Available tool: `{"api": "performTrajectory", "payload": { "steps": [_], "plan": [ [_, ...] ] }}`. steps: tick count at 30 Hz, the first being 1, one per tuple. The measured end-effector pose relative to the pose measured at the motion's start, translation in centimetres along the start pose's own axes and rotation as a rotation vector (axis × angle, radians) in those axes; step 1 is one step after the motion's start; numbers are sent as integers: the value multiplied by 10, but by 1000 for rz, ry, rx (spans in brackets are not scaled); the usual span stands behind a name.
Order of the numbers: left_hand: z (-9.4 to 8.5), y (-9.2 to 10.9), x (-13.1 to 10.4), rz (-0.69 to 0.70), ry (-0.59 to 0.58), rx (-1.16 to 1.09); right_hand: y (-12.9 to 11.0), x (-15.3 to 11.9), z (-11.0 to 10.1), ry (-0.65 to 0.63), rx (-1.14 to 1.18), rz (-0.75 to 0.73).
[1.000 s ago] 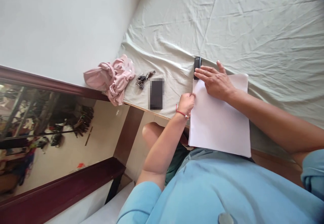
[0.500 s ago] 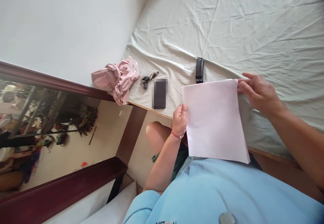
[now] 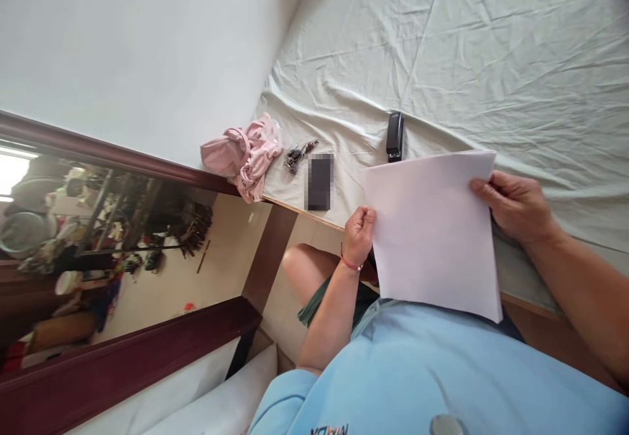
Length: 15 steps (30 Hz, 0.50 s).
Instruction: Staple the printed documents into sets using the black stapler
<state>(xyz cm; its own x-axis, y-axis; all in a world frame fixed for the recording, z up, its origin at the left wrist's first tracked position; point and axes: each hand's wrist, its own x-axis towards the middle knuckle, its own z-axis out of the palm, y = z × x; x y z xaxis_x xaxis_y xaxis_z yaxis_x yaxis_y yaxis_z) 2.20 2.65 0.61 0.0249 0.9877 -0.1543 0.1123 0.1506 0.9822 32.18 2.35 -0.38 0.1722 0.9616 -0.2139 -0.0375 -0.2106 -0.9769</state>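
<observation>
A stack of white paper sheets [image 3: 435, 232] is held between my two hands, above the near edge of the bed or table and against my blue shirt. My left hand [image 3: 360, 232] pinches the stack's left edge, thumb on top. At the upper right edge, my right hand [image 3: 521, 202] grips the sheets with its thumb on top and its fingers behind, partly hidden. Just beyond the paper's top edge lies a black stapler [image 3: 394, 135] on the pale cloth.
Left of the stapler lie a dark, blurred-out rectangular object [image 3: 319, 183], a bunch of keys [image 3: 295, 158] and a crumpled pink cloth [image 3: 246, 153]. The pale sheet [image 3: 472, 61] is wrinkled. A dark red framed mirror [image 3: 137, 251] stands at left beside the white wall [image 3: 147, 42].
My right hand has gone from open fingers at the paper's upper right corner to a grip on its right edge. The view has shifted slightly left.
</observation>
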Motion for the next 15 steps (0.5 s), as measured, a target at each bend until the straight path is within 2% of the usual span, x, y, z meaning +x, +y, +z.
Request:
{"api": "performTrajectory", "payload": {
  "steps": [3,5,10,15],
  "plan": [
    [0,4,-3,-64,-118,-84,6,2,-2,39,94,-37],
    [0,5,-4,-94,-138,-88,8,2,-2,21,76,-55],
    [1,3,-1,-59,-59,1,-1,0,2,49,-7,-93],
    [4,1,-1,-90,52,-87,-9,-1,6,52,52,-75]
  ]
}}
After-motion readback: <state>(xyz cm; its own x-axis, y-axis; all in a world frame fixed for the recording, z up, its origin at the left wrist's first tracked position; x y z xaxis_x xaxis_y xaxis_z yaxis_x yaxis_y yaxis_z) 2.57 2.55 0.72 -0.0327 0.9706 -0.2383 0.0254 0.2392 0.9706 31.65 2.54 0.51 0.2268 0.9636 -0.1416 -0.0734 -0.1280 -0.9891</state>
